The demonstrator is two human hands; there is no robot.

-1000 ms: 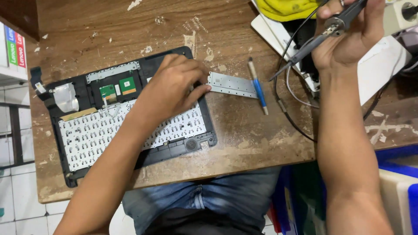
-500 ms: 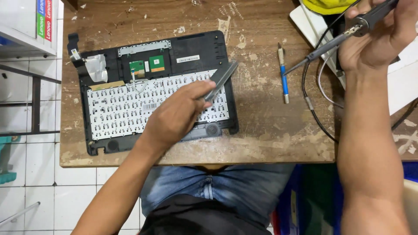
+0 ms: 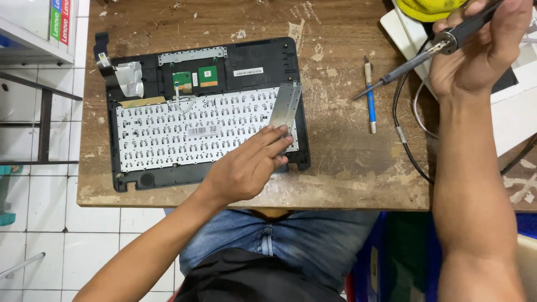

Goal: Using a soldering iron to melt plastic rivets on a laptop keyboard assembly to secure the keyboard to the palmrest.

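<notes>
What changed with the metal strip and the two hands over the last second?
The left hand picked up the metal strip from the table beside the laptop case and now holds it over the keyboard's right edge. The right hand still holds the soldering iron raised; the blue pen stayed put.

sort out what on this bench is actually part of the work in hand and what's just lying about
In hand:
- left hand on the metal bracket strip
- bracket strip lying on the upturned laptop keyboard case
- right hand holding the soldering iron up off the table

Lying about:
- blue-handled tool on the wooden table
- yellow object at the top edge
- shelf on the left
</notes>
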